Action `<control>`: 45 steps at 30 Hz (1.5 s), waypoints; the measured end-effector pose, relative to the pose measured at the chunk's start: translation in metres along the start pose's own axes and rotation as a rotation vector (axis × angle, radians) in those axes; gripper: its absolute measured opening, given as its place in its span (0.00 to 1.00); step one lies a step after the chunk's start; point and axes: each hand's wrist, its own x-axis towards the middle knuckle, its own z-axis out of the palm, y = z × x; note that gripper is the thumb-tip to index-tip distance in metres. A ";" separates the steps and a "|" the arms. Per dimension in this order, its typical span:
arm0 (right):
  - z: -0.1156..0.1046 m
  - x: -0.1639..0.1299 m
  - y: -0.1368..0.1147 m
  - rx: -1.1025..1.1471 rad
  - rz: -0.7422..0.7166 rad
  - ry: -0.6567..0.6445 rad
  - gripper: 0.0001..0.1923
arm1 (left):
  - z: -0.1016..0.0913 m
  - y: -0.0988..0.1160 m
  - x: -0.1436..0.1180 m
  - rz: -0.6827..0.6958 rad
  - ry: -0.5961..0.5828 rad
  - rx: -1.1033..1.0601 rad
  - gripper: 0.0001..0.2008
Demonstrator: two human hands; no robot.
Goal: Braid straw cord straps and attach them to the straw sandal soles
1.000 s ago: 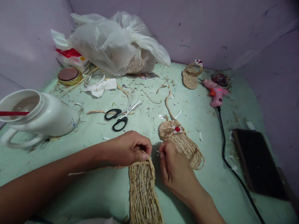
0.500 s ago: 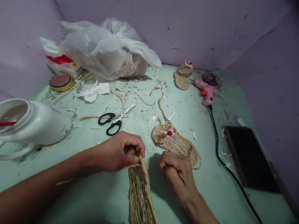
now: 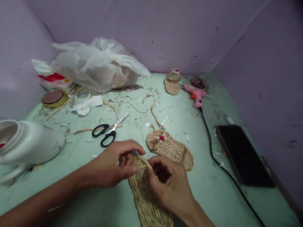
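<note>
A braided straw slipper sole (image 3: 146, 199) lies lengthwise in front of me, its coiled face turned up and its rounded end away from me. My left hand (image 3: 115, 163) holds that far end from the left, thumb on the rim, index finger raised and the other fingers curled. On the opposite side, my right hand (image 3: 171, 183) pinches the upper right rim between thumb and fingers. Just beyond lies a second straw slipper (image 3: 175, 149) with a red bead amid white ones. Black-handled scissors (image 3: 111, 130) rest open past my left hand.
At the back are a tied plastic bag (image 3: 98, 65), a small straw slipper (image 3: 172, 84) and a pink glue gun (image 3: 197, 95), its black cord (image 3: 210, 142) running down the right. A phone (image 3: 243, 156) lies right; a white jug (image 3: 38, 139) stands left. Straw scraps litter the table.
The sole has turned from edge-on to its broad face up. My right hand has moved from apart onto its right rim. My left index finger has lifted. The view has shifted slightly.
</note>
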 end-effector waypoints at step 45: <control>0.005 0.016 0.002 0.249 0.279 0.053 0.07 | -0.043 0.003 -0.004 -0.245 0.366 1.069 0.12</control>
